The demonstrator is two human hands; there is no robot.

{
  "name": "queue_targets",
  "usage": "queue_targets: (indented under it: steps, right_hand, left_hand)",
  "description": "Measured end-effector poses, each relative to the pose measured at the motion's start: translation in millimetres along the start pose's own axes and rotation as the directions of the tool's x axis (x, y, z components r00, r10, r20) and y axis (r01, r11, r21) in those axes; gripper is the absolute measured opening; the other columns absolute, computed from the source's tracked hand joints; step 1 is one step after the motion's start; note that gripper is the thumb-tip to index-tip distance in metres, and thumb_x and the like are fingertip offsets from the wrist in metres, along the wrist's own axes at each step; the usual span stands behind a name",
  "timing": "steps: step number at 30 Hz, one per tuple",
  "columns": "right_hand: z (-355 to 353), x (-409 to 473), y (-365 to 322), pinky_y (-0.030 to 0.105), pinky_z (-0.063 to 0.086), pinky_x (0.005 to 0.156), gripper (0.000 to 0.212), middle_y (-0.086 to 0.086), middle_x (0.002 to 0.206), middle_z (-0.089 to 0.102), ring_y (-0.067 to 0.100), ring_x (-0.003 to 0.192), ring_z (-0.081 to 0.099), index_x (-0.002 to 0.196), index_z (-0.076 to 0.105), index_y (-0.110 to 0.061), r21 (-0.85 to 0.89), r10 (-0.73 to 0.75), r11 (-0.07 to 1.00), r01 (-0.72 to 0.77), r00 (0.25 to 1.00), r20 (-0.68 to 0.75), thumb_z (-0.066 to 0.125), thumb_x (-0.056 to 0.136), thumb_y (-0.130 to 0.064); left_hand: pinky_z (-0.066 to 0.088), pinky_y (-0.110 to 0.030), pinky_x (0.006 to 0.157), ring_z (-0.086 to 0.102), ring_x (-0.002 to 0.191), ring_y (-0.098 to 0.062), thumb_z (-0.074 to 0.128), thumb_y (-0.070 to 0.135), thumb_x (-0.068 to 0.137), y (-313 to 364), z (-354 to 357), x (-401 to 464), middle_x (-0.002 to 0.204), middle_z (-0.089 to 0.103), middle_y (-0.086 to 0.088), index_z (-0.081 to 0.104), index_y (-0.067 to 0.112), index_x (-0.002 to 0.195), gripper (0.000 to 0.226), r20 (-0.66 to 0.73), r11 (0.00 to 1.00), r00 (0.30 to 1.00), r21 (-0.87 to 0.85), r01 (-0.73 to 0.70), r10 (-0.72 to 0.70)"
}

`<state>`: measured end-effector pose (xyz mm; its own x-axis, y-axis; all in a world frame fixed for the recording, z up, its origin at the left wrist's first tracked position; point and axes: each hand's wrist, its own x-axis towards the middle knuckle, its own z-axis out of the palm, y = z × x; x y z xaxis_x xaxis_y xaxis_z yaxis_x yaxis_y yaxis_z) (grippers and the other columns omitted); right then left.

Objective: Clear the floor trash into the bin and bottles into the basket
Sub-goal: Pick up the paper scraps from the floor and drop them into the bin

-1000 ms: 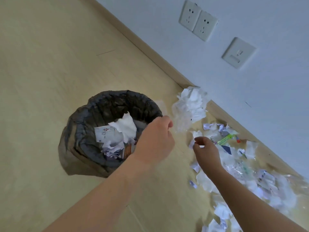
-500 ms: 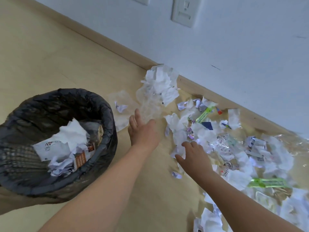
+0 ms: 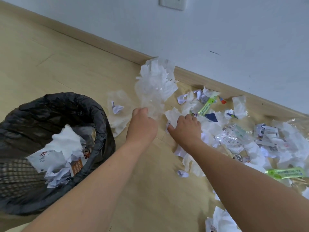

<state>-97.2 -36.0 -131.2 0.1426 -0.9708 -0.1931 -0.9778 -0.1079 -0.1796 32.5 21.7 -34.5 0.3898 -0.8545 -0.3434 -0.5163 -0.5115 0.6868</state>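
Note:
A mesh bin (image 3: 100, 131) with a black liner stands at the left, holding crumpled paper and wrappers. My left hand (image 3: 142, 126) grips the lower end of a clear plastic bag stuffed with white tissue (image 3: 157, 82), which stands up against the baseboard. My right hand (image 3: 185, 127) is on the floor litter, fingers curled on a white crumpled tissue (image 3: 173, 115). Scraps of paper, tissue and clear wrappers (image 3: 234, 136) spread to the right along the wall. No bottle or basket is in view.
A wooden baseboard (image 3: 103, 46) runs diagonally under the white wall. A wall socket plate (image 3: 172, 3) is at the top. A green wrapper (image 3: 284, 173) lies at the right edge, another one (image 3: 207, 106) near the wall. Bare wood floor (image 3: 50, 64) lies left and behind the bin.
My left hand went from flat on the floor to gripping the tissue-filled bag. My right hand moved up and closed on a white tissue. The view came closer.

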Motion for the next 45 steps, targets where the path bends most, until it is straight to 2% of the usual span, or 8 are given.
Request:
queue_targets:
  steps: [11, 14, 18, 23, 27, 31, 41, 45]
  right_hand:
    - [-9, 30, -13, 0.037, 0.035, 0.080, 0.022, 0.006, 0.086, 0.049, 0.031, 0.095, 0.051, 0.082, 0.062, -0.010, 0.104, 0.015, 0.995, -0.004, 0.994, -0.108, 0.042, 0.090, -0.016]
    - [-25, 28, -12, 0.035, 0.034, 0.066, 0.024, 0.003, 0.072, 0.043, 0.031, 0.080, 0.052, 0.065, 0.045, -0.009, 0.333, 0.089, 0.942, -0.035, 0.985, -0.150, 0.042, 0.088, -0.014]
    - [-62, 19, -8, 0.033, 0.034, 0.061, 0.020, 0.003, 0.072, 0.047, 0.025, 0.071, 0.046, 0.075, 0.045, -0.011, 0.556, 0.145, 0.829, -0.056, 0.983, -0.117, 0.040, 0.092, -0.018]
    - [-127, -3, -8, 0.029, 0.021, 0.049, 0.025, 0.000, 0.060, 0.033, 0.018, 0.055, 0.030, 0.065, 0.030, -0.013, 0.678, 0.197, 0.730, -0.082, 0.976, -0.094, 0.039, 0.088, -0.013]
    - [-174, -27, -12, 0.029, 0.027, 0.049, 0.019, 0.002, 0.064, 0.045, 0.021, 0.059, 0.041, 0.074, 0.043, -0.010, 0.561, 0.088, 0.828, 0.012, 0.985, -0.151, 0.044, 0.091, -0.018]
    - [-213, -52, -16, 0.030, 0.037, 0.053, 0.021, 0.004, 0.066, 0.054, 0.026, 0.061, 0.050, 0.084, 0.051, -0.008, 0.296, -0.149, 0.934, 0.198, 0.972, -0.183, 0.046, 0.095, -0.024]
    - [-303, -117, -88, 0.034, 0.036, 0.066, 0.026, 0.006, 0.079, 0.044, 0.023, 0.074, 0.042, 0.083, 0.046, -0.004, 0.859, 0.067, 0.512, -0.011, 0.997, -0.027, 0.044, 0.094, -0.027]
    - [-311, -135, -137, 0.037, 0.039, 0.070, 0.041, 0.007, 0.088, 0.042, 0.025, 0.078, 0.041, 0.110, 0.044, 0.013, 0.923, 0.023, 0.376, -0.082, 0.997, 0.080, 0.043, 0.095, -0.025]
  left_hand:
    - [0.031, 0.000, 0.062, 0.042, 0.095, 0.003, 0.034, 0.008, 0.097, 28, -49, -6, 0.152, 0.032, 0.005, 0.039, 0.016, 0.145, 0.050, -0.053, 0.994, 0.992, 0.007, -0.113, 0.113]
    - [0.035, -0.018, 0.082, 0.047, 0.104, -0.003, 0.042, 0.015, 0.096, 27, -63, -10, 0.133, 0.051, 0.001, 0.056, 0.019, 0.125, 0.033, -0.176, 0.988, 0.973, -0.022, -0.154, 0.147]
    - [0.038, -0.021, 0.062, 0.054, 0.086, -0.014, 0.055, 0.018, 0.091, 20, -94, -16, 0.101, 0.055, 0.002, 0.052, 0.021, 0.091, 0.005, -0.348, 0.988, 0.934, -0.099, -0.120, 0.079]
    - [0.040, -0.022, 0.061, 0.052, 0.087, -0.016, 0.055, 0.005, 0.090, 8, -147, -40, 0.099, 0.051, 0.003, 0.048, 0.015, 0.103, 0.018, -0.436, 0.952, 0.896, -0.301, -0.052, -0.089]
    - [0.044, -0.026, 0.071, 0.055, 0.088, -0.011, 0.059, 0.009, 0.091, -2, -187, -63, 0.123, 0.049, 0.001, 0.048, 0.018, 0.129, 0.040, -0.378, 0.946, 0.913, -0.323, 0.027, -0.155]
    - [0.044, -0.029, 0.055, 0.063, 0.080, -0.018, 0.056, 0.010, 0.091, -3, -215, -92, 0.106, 0.065, -0.003, 0.064, 0.013, 0.102, 0.014, -0.356, 0.966, 0.930, -0.259, -0.008, -0.087]
    - [0.053, -0.030, 0.053, 0.066, 0.063, -0.017, 0.044, 0.017, 0.099, 10, -279, -162, 0.099, 0.057, 0.001, 0.053, 0.015, 0.097, 0.010, -0.413, 0.996, 0.911, -0.079, -0.035, 0.000]
    - [0.056, -0.040, 0.061, 0.063, 0.067, -0.023, 0.039, 0.012, 0.099, 5, -308, -183, 0.087, 0.057, 0.001, 0.051, 0.019, 0.105, 0.015, -0.448, 0.991, 0.884, 0.060, -0.123, 0.137]
